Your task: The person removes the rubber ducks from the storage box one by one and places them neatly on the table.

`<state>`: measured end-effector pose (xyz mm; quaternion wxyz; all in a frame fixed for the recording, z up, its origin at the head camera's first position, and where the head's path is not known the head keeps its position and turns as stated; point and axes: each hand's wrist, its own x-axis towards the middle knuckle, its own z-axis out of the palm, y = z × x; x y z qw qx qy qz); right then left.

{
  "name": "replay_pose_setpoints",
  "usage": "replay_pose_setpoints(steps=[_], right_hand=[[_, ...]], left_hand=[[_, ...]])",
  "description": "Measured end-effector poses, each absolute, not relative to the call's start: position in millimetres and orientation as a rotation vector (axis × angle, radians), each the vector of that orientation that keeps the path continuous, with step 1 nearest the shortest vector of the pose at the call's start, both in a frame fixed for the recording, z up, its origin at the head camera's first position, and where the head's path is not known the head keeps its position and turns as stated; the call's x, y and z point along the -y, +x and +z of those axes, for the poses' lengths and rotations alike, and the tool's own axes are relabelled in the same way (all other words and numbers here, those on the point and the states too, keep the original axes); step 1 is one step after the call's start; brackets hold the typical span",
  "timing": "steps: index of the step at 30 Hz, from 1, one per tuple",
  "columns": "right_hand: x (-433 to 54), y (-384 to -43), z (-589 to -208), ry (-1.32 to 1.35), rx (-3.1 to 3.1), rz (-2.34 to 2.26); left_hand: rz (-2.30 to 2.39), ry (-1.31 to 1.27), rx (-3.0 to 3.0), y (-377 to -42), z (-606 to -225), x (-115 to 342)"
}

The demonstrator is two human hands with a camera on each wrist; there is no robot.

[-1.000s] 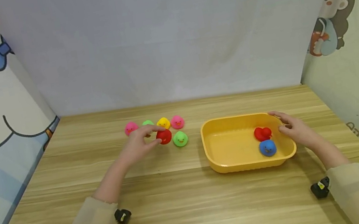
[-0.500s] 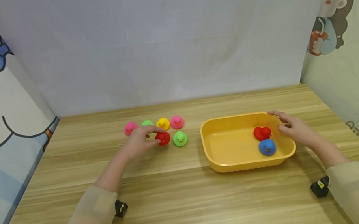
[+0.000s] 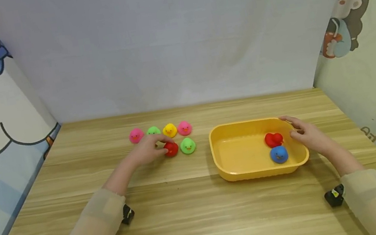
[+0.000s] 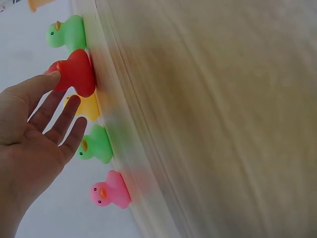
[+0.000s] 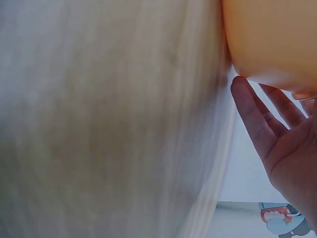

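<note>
My left hand [image 3: 146, 150] pinches a red rubber duck [image 3: 171, 149] between thumb and forefinger, with the duck low at the tabletop. In the left wrist view the thumb lies against this red duck [image 4: 79, 73] and the other fingers spread loosely. A green duck [image 3: 188, 146] sits just right of it. Behind stand a pink duck [image 3: 136, 135], a partly covered green duck [image 3: 153, 130], a yellow duck [image 3: 170, 130] and another pink duck [image 3: 184, 128]. My right hand [image 3: 310, 138] holds the right rim of a yellow basin [image 3: 247, 176], thumb over the edge and fingers outside.
Inside the basin, a red duck [image 3: 273, 139] and a blue duck [image 3: 279, 154] lie near its right end. The wooden table [image 3: 192, 226] meets a pale cloth backdrop [image 3: 176, 52] at the back. Printed cartoon sheets flank both sides.
My left hand has lowered the red duck slightly toward me and left, down beside the front green duck. The right hand and the basin hold their place.
</note>
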<state>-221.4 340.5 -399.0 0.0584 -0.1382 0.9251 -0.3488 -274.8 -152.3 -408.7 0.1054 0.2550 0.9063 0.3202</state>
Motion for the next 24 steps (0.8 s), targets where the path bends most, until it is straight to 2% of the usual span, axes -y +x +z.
replay_pose_setpoints(steps=[24], right_hand=[[-339.1, -220.1, -397.8, -0.418, -2.811, -1.057]], left_hand=[[0.984, 0.728, -2.689, -268.9, -400.4, 152.7]])
